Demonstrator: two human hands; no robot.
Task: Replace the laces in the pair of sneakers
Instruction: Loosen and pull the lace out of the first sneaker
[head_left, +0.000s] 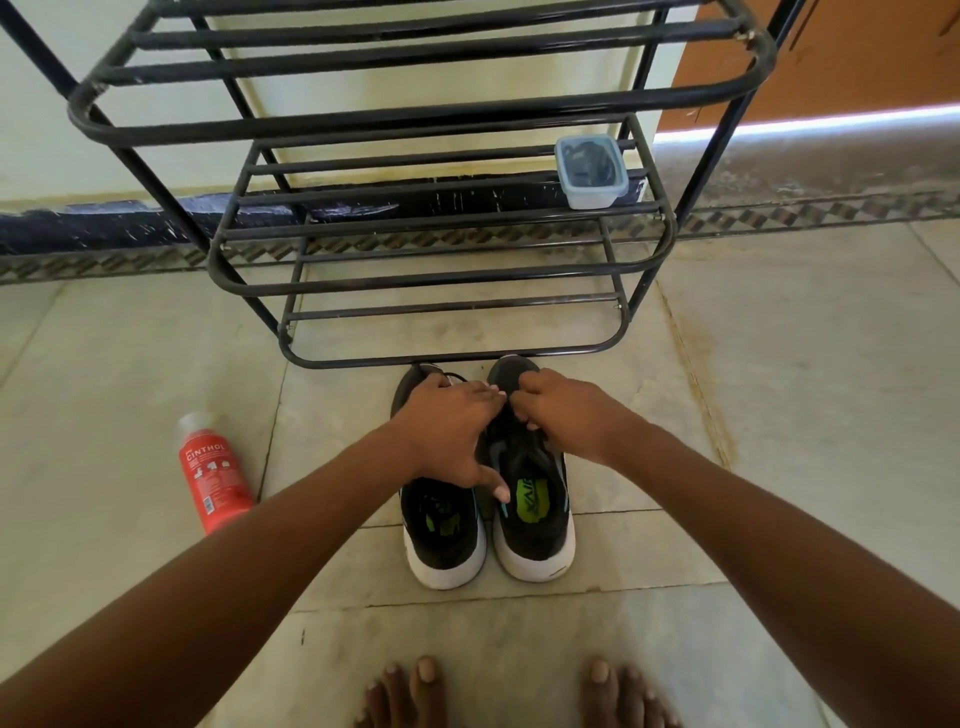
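Note:
Two black sneakers with white soles stand side by side on the floor, toes toward the rack: the left sneaker (441, 535) and the right sneaker (535, 514), both with green insoles. My left hand (452, 431) lies over the left sneaker's front, fingers reaching across to the right sneaker's lacing and thumb pointing down between the pair. My right hand (566, 415) has its fingers curled and pinches the black lace at the right sneaker's upper eyelets. A clear lidded box (590, 171) with dark laces inside sits on the rack's middle shelf.
A black metal shoe rack (415, 280) stands against the wall just beyond the sneakers. A red Cinthol bottle (213, 473) lies on the tiled floor to the left. My bare feet (514, 691) are at the bottom edge. An orange door is at the upper right.

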